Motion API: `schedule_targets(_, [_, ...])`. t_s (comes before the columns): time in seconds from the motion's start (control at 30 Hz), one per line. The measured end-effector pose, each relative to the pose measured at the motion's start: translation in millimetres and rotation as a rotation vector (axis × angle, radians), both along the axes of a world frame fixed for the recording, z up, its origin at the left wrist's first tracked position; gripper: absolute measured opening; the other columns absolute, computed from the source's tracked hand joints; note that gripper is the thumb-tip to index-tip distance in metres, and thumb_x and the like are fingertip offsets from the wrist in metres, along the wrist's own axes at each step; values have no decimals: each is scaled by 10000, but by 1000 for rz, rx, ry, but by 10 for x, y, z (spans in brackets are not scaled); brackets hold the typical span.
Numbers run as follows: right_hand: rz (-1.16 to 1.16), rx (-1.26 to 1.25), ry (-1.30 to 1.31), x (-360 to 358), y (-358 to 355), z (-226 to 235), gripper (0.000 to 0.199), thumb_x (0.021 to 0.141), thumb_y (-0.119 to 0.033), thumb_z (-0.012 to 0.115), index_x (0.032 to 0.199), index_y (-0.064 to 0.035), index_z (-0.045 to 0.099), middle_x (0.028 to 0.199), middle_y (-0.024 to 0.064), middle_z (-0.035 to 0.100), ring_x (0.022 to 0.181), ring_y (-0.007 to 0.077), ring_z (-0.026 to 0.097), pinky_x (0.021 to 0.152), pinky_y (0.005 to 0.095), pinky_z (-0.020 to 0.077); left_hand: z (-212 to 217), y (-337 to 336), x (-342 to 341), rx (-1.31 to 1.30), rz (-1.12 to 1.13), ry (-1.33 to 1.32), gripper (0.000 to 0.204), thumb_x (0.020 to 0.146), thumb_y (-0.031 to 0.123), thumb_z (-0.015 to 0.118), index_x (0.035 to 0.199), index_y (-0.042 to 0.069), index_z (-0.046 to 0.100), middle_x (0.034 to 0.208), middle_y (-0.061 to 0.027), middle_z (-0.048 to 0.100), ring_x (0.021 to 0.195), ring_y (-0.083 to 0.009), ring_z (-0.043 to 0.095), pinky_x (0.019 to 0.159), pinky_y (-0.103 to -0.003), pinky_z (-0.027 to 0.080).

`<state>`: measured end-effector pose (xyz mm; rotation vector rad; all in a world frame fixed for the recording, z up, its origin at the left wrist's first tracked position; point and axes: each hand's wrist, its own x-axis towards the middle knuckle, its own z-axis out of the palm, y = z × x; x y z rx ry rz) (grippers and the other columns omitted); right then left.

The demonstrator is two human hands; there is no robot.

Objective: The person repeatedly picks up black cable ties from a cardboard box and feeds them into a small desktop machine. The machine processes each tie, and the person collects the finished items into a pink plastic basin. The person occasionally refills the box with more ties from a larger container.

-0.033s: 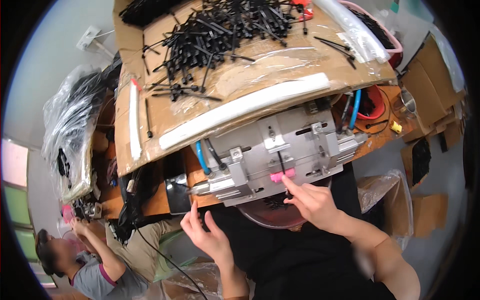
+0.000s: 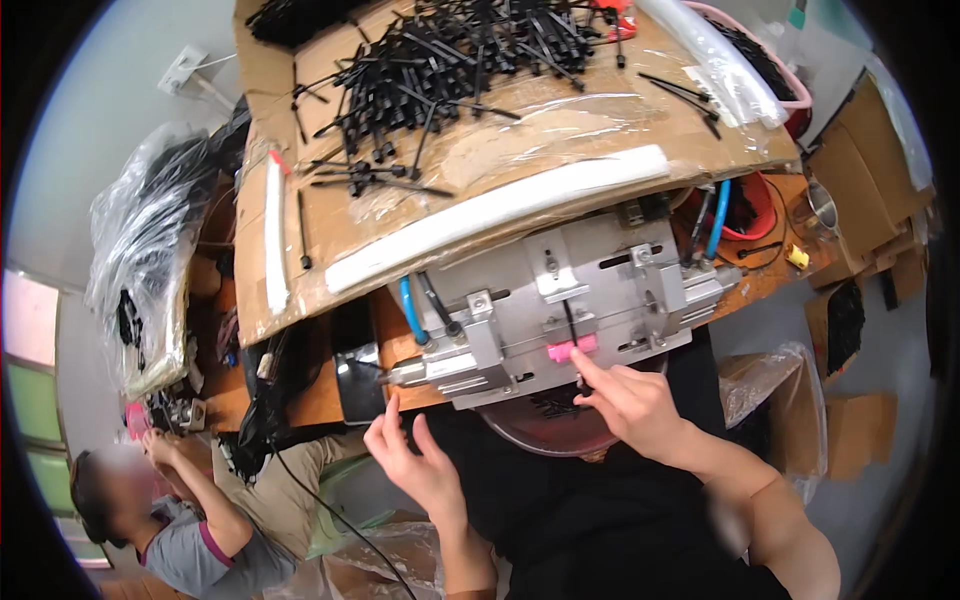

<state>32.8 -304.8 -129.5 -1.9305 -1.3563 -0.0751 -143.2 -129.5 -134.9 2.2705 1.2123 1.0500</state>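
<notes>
Change since the earlier frame: none to speak of; both hands, the machine and the loose stock lie as they did, so the work sits at the same point.

Right hand [image 2: 632, 402]: fingers loosely curled, forefinger stretched forward with its tip touching the pink block [image 2: 571, 350] on the front edge of the metal fixture [image 2: 560, 300]. It grips nothing; whether thumb and forefinger pinch a small part beneath the block cannot be told.

Left hand [image 2: 420, 460]: open, fingers spread and raised, empty, hovering just below the fixture's left end, near its projecting cylinder, not touching it.

Metal fixture: grey block-and-plate assembly with blue hoses [image 2: 412, 310] at left and right, sitting under a cardboard sheet [image 2: 520, 170].

Cardboard sheet: carries a heap of black cable ties [image 2: 440, 70], white foam strips [image 2: 500, 215] along its edges, and clear plastic film.

Dark round tray [image 2: 545, 430]: directly beneath the fixture, near the right hand, holding a few black pieces.

Surroundings: a bag of black parts [image 2: 150, 270] at left; cardboard boxes [image 2: 870, 140] at right; another person [image 2: 170, 510] seated lower left, hands busy at a separate bench.
</notes>
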Motion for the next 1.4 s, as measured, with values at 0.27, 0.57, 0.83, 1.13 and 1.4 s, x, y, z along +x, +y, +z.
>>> schedule_targets(0.27, [-82, 175, -273, 611, 236, 771, 388, 765, -85, 769, 1131, -42, 649, 768, 94, 615, 606, 239, 608, 539, 334, 494, -256, 446, 131, -161, -145, 56, 339, 759, -63, 689, 1080, -17, 586, 1043, -170, 533, 986, -382, 529, 864, -452, 430])
schedule_targets(0.57, [-387, -225, -450, 2108, 1311, 1208, 226, 858, -209, 681, 964, -14, 637, 886, 185, 675, 847, 381, 651, 731, 466, 507, 0, 284, 57, -66, -40, 1, 150, 847, -50, 620, 994, -26, 606, 977, -159, 582, 861, -309, 562, 783, -394, 464])
schedule_targets(0.83, [-98, 140, 249, 1675, 686, 1314, 200, 933, -138, 619, 1082, -8, 652, 728, 2, 583, 644, 61, 549, 544, 234, 442, 295, -668, 332, 28, -605, 48, 566, 793, -95, 638, 1344, -14, 531, 1069, -153, 608, 985, -296, 560, 884, -368, 461])
schedule_targets(1.13, [-73, 509, 767, 1084, -86, 1248, 212, 889, -29, 665, 1076, 67, 630, 853, 109, 668, 716, 109, 625, 509, 206, 487, 234, -783, 779, 154, -743, 355, 751, 695, -123, 580, 1415, -120, 366, 1066, -150, 529, 899, -256, 527, 854, -342, 471])
schedule_targets(1.4, [-73, 242, 263, 319, -206, 549, 459, 761, 28, 739, 1203, 25, 611, 822, 107, 645, 690, 162, 618, 571, 283, 494, 297, -749, 733, 67, -750, 360, 733, 726, -101, 600, 1419, -112, 362, 1112, -168, 532, 986, -303, 529, 868, -368, 472])
